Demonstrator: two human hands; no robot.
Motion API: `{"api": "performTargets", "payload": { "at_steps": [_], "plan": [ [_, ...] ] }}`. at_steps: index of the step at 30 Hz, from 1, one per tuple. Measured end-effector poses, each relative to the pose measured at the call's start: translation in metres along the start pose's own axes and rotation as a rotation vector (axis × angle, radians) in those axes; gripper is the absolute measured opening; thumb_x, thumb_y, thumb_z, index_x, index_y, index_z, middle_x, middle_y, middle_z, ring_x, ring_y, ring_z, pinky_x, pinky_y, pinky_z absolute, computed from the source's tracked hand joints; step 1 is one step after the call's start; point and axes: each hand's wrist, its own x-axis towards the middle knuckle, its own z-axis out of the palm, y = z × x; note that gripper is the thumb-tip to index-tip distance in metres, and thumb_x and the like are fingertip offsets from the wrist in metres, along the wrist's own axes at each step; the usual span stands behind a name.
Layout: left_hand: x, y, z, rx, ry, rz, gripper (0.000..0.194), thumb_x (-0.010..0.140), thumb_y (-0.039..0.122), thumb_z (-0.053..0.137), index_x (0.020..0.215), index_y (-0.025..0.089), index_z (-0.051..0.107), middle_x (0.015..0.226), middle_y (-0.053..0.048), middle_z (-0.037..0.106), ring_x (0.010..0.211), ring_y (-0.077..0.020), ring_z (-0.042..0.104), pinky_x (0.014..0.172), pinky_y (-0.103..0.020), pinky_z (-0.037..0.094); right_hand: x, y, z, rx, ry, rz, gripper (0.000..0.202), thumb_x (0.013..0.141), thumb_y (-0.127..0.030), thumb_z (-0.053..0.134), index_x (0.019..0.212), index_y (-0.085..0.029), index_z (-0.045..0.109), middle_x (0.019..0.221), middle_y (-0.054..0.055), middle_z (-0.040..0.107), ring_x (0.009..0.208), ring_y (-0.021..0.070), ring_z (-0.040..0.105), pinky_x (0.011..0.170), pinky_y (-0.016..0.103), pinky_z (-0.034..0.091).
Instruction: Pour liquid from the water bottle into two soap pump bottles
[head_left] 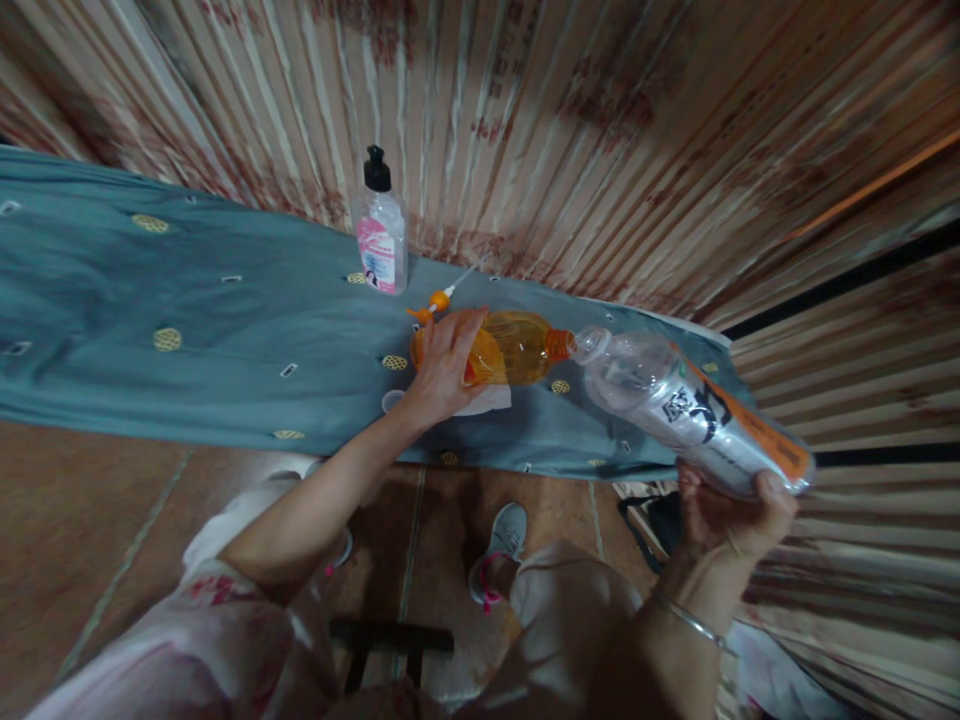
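Note:
My left hand point(448, 362) is wrapped round the lower part of an orange see-through bottle point(525, 347), which is tipped on its side above the cloth. Its threaded, uncapped neck points right and meets, or nearly meets, the mouth of a clear plastic bottle point(637, 375). That clear bottle has a silver and orange label and slants down to the right. Near its base, my right hand point(739, 510) grips it from below. Just behind my left hand lies an orange and white pump top point(437, 302) with a thin tube. The liquid level in either bottle is hard to make out.
A clear bottle with a black pump cap point(382, 235) stands at the back of the blue-green cloth point(225, 320). Beside my left wrist is a small clear cap point(392, 402), with a white paper point(487, 400) under the orange bottle. A pleated curtain point(480, 120) hangs behind.

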Motion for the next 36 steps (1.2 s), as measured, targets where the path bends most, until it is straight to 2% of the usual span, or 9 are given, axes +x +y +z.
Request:
{"api": "performTargets", "payload": {
  "at_steps": [8,14,19,23,29,36],
  "plan": [
    [-0.0002,0.0001,-0.0005,0.0,-0.012,-0.014,0.098,0.073,0.03,0.082,0.155,0.017,0.03,0.149,-0.02,0.048,0.139,-0.0383,0.044,0.117,-0.058,0.033,-0.0001,0.0009,-0.0002,0.008,0.014,-0.011,0.046,0.044,-0.034,0.062,0.088,-0.022,0.067,0.088,0.002,0.066,0.073,0.0175,0.06,0.038,0.017,0.04],
    [-0.0002,-0.0014,-0.0003,-0.003,-0.015,-0.014,0.096,0.075,0.036,0.081,0.156,0.02,0.03,0.15,-0.018,0.047,0.139,-0.0382,0.044,0.117,-0.06,0.034,0.0017,0.0023,-0.002,0.018,-0.03,-0.016,0.046,0.045,-0.035,0.063,0.089,-0.021,0.067,0.099,0.005,0.069,0.076,0.0183,0.063,0.036,0.017,0.038],
    [-0.001,-0.0031,0.0006,-0.007,-0.015,0.004,0.096,0.077,0.035,0.08,0.156,0.018,0.028,0.15,-0.019,0.047,0.141,-0.0379,0.042,0.119,-0.059,0.031,0.0026,0.0034,-0.005,0.013,-0.006,-0.001,0.053,0.044,-0.034,0.065,0.095,-0.022,0.067,0.103,0.007,0.071,0.086,0.0237,0.067,0.039,0.017,0.041],
    [-0.0009,-0.0036,0.0007,-0.007,-0.02,-0.002,0.097,0.076,0.038,0.081,0.156,0.02,0.029,0.15,-0.018,0.047,0.141,-0.0381,0.042,0.118,-0.06,0.031,0.0031,0.0034,-0.0054,0.015,-0.022,-0.007,0.045,0.044,-0.035,0.064,0.088,-0.021,0.066,0.098,0.006,0.071,0.086,0.0226,0.066,0.039,0.017,0.042],
    [-0.0007,-0.003,0.0006,0.001,-0.004,0.011,0.099,0.076,0.036,0.082,0.157,0.02,0.028,0.149,-0.018,0.048,0.139,-0.0375,0.043,0.118,-0.059,0.033,0.0026,0.0031,-0.0038,0.011,-0.02,-0.002,0.041,0.045,-0.035,0.064,0.084,-0.022,0.065,0.096,0.006,0.072,0.097,0.0282,0.067,0.04,0.016,0.041],
    [-0.0012,-0.0027,0.0017,0.003,0.011,0.024,0.097,0.076,0.034,0.08,0.156,0.018,0.028,0.148,-0.019,0.048,0.138,-0.037,0.044,0.118,-0.058,0.032,0.0031,0.0036,-0.0048,0.011,-0.017,-0.003,0.038,0.045,-0.035,0.064,0.081,-0.022,0.066,0.1,0.003,0.072,0.081,0.0194,0.064,0.04,0.016,0.04]
  ]
}}
